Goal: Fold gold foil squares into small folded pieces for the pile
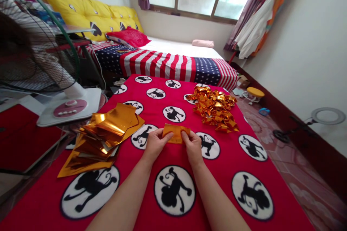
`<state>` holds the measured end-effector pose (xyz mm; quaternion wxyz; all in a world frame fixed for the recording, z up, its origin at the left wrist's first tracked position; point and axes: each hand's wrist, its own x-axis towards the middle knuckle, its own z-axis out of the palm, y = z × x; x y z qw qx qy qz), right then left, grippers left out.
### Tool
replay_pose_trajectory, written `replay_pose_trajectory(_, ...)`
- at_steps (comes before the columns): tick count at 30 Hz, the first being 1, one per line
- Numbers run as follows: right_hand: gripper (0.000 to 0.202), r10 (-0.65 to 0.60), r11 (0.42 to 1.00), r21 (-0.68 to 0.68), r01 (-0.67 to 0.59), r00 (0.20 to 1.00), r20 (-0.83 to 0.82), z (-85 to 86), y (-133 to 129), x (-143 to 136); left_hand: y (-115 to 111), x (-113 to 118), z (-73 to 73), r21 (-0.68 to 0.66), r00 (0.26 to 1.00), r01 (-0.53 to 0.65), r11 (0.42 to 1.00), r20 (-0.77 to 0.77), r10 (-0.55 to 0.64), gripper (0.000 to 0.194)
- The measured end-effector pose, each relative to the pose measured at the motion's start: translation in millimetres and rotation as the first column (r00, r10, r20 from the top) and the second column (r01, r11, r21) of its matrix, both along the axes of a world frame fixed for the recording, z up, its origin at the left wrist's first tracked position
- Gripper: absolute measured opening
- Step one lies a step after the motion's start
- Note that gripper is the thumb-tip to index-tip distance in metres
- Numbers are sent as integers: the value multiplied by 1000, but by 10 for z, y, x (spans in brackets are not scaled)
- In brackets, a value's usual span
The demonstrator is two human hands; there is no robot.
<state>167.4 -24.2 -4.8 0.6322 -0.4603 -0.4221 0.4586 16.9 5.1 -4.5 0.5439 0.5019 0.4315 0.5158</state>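
Between my two hands is a sheet of gold foil paper (175,134), its dull orange side toward me. My left hand (157,145) pinches its left end, thumb on top. On the right end, my right hand (193,146) grips in the same way. The fingers beneath the paper are hidden. To the left lies a loose stack of flat gold foil sheets (108,126), fanned unevenly. At the far right sits a heap of folded gold foil pieces (215,108). All of it rests on a red cloth (141,202) with black monkey figures in white circles.
A fan (70,106) stands at the left beside a red board (24,137). Beyond the cloth is a bed with a flag-patterned cover (159,63). At the right, on the tiled floor, are a yellow stool (255,92) and a ring light (328,115).
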Motion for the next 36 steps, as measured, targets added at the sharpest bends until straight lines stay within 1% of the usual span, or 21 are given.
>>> replay_pose_trajectory(3,26,4,1000,-7,-4,999,34,-5,-2,1,3,-3,-9,-4,1000,-18,1000,-1,18,30)
replay_pose_trajectory(5,25,-6,1000,-10,6,1000,29,-14,-2,3,11,-7,-21,0,999,-36,999,-10,36,31)
replay_pose_trajectory(8,22,-26,1000,-18,26,1000,3,-34,2,10,22,-15,-38,6,998,-53,999,-40,54,31)
replay_pose_trajectory(12,26,-57,998,-31,57,998,6,-52,6,19,27,-20,-58,17,996,-66,998,-65,67,30)
replay_pose_trajectory(15,25,-57,998,-32,57,998,2,-54,4,21,25,-18,-66,17,995,-71,997,-65,72,30)
replay_pose_trajectory(19,23,-46,998,-33,46,999,-18,-56,0,23,18,-18,-53,7,992,-85,996,-91,86,33)
replay_pose_trajectory(26,23,-49,998,-30,49,999,-2,-65,1,13,6,-18,7,18,985,-105,994,-137,106,34)
replay_pose_trajectory(31,24,-51,998,-32,51,999,14,-71,-5,9,7,-23,-8,54,970,-143,988,-190,151,32)
replay_pose_trajectory(36,24,-51,998,-28,52,998,27,-75,0,10,8,-23,-18,59,970,-151,987,-185,159,32)
